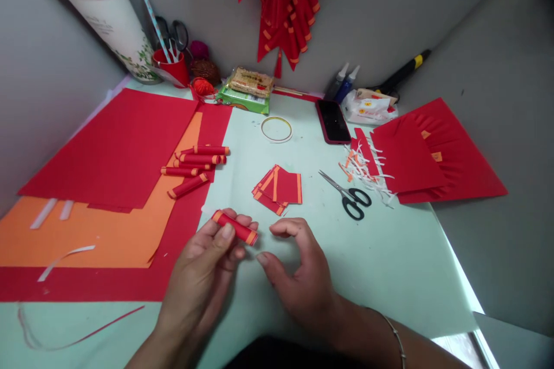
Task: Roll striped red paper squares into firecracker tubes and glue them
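A red paper roll (237,228) with orange bands at both ends lies across the fingers of my left hand (208,259), pinned by the thumb. Just right of it, my right hand (300,268) holds nothing; its thumb and index finger are curved and apart. Beyond the hands sits a small stack of red paper pieces (288,185) with orange edge strips. To the left, several finished-looking red rolls (197,157) with orange ends lie in a loose pile on coloured paper. Black-handled scissors (352,199) rest to the right of the stack, blades pointing up and left.
Large red sheets (116,144) and orange sheets (142,230) cover the left side. A roll of tape (277,128), a phone (332,121) and paper scraps (366,164) lie farther back. A tall white cup (104,17) stands by the grey wall, where red paper decorations (288,11) hang.
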Tool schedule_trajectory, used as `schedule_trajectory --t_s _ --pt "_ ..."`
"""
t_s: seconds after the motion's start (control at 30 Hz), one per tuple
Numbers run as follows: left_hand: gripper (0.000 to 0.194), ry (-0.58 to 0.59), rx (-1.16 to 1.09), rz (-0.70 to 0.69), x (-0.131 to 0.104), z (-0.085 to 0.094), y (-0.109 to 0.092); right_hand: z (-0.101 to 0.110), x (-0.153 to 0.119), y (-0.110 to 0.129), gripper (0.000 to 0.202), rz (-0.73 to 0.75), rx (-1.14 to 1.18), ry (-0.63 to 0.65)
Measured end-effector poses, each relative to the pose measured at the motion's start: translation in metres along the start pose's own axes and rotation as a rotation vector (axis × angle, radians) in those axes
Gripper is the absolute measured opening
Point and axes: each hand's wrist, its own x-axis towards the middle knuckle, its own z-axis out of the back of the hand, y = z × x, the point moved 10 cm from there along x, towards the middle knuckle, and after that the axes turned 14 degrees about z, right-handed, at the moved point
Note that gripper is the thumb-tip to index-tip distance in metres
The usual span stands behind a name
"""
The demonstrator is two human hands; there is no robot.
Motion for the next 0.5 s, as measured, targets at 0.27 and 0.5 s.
schedule_trajectory --t_s 0.27,0.5 --pt "0.017 0.062 -0.195 0.218 0.001 -0.001 0.025 -0.007 0.007 0.002 0.022 0.059 -0.045 0.023" --pt "0.012 0.198 -0.270 0.307 -0.003 -0.015 0.033 -0.003 0.010 0.030 0.010 0.221 -0.052 -0.026"
